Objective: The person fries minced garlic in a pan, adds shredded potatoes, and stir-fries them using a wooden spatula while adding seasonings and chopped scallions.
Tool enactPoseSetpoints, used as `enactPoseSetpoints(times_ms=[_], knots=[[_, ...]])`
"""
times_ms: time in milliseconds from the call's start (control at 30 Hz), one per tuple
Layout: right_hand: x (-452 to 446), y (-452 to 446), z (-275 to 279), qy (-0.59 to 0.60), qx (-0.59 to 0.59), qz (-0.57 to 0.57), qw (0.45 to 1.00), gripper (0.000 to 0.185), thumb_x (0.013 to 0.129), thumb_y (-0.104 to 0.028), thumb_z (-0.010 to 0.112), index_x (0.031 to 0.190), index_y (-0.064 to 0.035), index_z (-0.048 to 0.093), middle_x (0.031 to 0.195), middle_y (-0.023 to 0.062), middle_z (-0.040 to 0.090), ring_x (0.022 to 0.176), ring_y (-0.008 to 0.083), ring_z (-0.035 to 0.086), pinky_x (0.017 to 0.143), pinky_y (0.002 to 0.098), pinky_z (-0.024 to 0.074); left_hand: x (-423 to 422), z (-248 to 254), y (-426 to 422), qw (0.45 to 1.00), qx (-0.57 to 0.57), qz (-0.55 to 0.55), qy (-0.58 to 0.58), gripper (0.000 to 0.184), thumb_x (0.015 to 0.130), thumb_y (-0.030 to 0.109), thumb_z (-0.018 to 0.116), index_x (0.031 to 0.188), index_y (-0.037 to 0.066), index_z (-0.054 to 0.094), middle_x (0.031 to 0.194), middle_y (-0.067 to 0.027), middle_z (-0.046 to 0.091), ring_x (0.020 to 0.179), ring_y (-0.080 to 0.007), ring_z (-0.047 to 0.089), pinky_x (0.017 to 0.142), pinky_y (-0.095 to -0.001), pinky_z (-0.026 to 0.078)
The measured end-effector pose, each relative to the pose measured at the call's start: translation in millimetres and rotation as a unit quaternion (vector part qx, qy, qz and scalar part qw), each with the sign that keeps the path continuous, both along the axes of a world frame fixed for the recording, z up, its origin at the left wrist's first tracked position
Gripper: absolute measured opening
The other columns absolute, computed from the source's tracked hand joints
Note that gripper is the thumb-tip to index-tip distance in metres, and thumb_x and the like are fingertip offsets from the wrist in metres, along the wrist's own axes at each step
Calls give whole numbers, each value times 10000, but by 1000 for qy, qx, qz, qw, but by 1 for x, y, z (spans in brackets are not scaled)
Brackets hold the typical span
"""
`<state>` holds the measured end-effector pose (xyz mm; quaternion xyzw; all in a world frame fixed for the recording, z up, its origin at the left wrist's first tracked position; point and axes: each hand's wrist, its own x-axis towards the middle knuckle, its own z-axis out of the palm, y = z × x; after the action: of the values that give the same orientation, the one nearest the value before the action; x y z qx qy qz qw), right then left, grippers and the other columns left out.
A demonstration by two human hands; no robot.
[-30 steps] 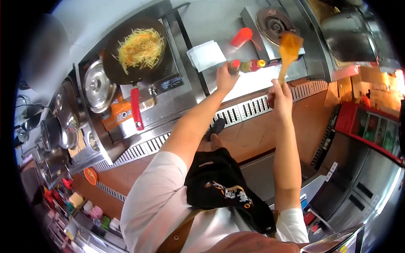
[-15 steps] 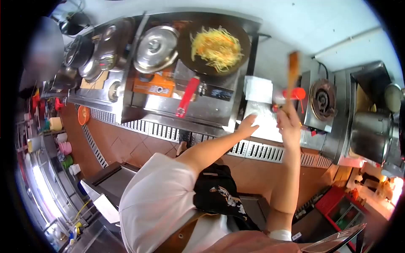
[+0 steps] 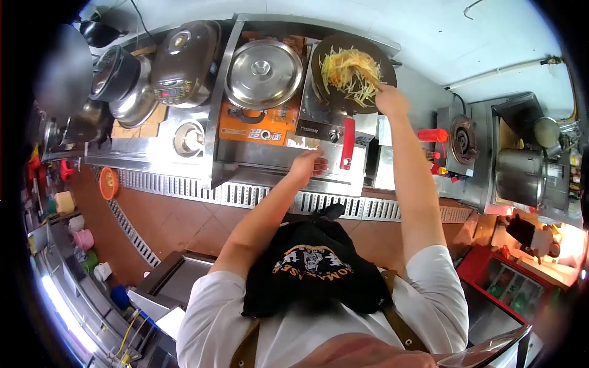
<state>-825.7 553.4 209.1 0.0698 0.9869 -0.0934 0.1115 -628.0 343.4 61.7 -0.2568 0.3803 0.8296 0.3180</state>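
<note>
My right hand (image 3: 392, 101) is closed round the wooden spatula (image 3: 370, 75) at the right edge of the dark pan (image 3: 329, 95). The spatula's blade reaches into pale and orange shredded food (image 3: 351, 72) and is hard to tell from it. The pan sits on a stove, its red handle (image 3: 348, 144) pointing toward me. Just left of that handle, not touching it, my left hand (image 3: 310, 165) is empty with its fingers partly spread.
A lidded metal pot (image 3: 264, 75) stands left of the pan above an orange box (image 3: 254, 130). Farther left is a rice cooker (image 3: 186, 64). On the right are a red container (image 3: 432, 135), bottles and a second burner (image 3: 463, 140).
The view has swung right-to-left across the counter. My right hand has brought the spatula down into the pan's food. My left hand let go of a red-capped bottle and has moved beside the pan handle.
</note>
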Motion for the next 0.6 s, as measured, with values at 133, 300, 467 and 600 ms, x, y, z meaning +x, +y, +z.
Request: enactPoseSetpoints(times_ms=[133, 300, 467, 600], knots=[[23, -28, -31, 19, -35, 1, 999, 378, 854, -184, 451, 1206, -169, 590, 1110, 174, 620, 1032, 359, 579, 874, 438, 466, -37, -92, 47, 979, 123, -12, -165, 459, 867, 371, 595, 1168, 42, 489, 1135, -169, 568, 1032, -275, 573, 861, -437, 466], [61, -2, -10, 1, -12, 70, 997, 364, 886, -230, 467, 1227, -158, 571, 1151, 155, 607, 1054, 343, 570, 898, 417, 454, -69, -86, 92, 957, 169, 113, -209, 282, 917, 317, 526, 1080, 88, 504, 994, -76, 558, 1013, -245, 559, 917, -418, 422], [74, 14, 18, 1, -50, 44, 998, 355, 888, -261, 493, 1214, -146, 572, 1130, 176, 611, 1045, 347, 573, 899, 421, 448, -61, -111, 108, 984, 71, 130, -98, 280, 877, 339, 613, 908, 71, 536, 878, -48, 562, 900, -205, 576, 795, -381, 445], [75, 47, 34, 23, -86, 50, 995, 351, 893, -249, 478, 1213, -136, 567, 1103, 187, 618, 1032, 362, 574, 893, 434, 449, -57, -27, 106, 978, 11, 64, -199, 479, 875, 522, 554, 1017, 65, 541, 875, -85, 602, 744, -218, 604, 678, -349, 483]])
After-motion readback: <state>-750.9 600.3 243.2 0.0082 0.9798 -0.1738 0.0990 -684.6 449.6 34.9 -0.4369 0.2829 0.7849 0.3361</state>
